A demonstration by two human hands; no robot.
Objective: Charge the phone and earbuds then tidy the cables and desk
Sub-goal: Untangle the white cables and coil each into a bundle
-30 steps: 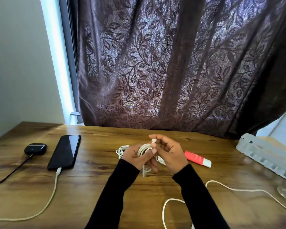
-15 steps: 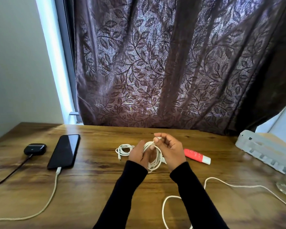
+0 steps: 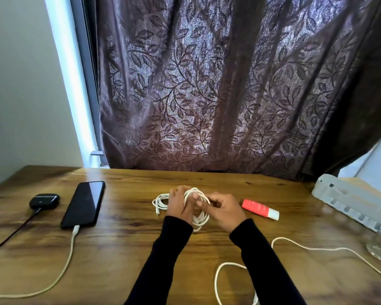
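At the desk's middle, a coiled white cable [image 3: 200, 217] is held between both hands. My left hand [image 3: 179, 205] grips the coil from the left, and my right hand [image 3: 223, 211] pinches its loops from the right. A second small white coil [image 3: 160, 202] lies on the desk just left of my left hand. The black phone [image 3: 84, 203] lies flat at the left with a white cable [image 3: 63, 269] plugged into its near end. The black earbuds case [image 3: 45, 200] sits left of the phone with a black cable [image 3: 13, 232] attached.
A red and white tube [image 3: 260, 209] lies right of my hands. A loose white cable [image 3: 312, 248] snakes across the near right of the wooden desk [image 3: 123, 249]. A grey plastic rack [image 3: 352, 201] and a clear glass [image 3: 379, 247] stand at the right edge. A dark leaf-patterned curtain hangs behind.
Both hands have lowered the coil toward the desk and shifted slightly left. My right hand moved from the top of the coil to its right side.
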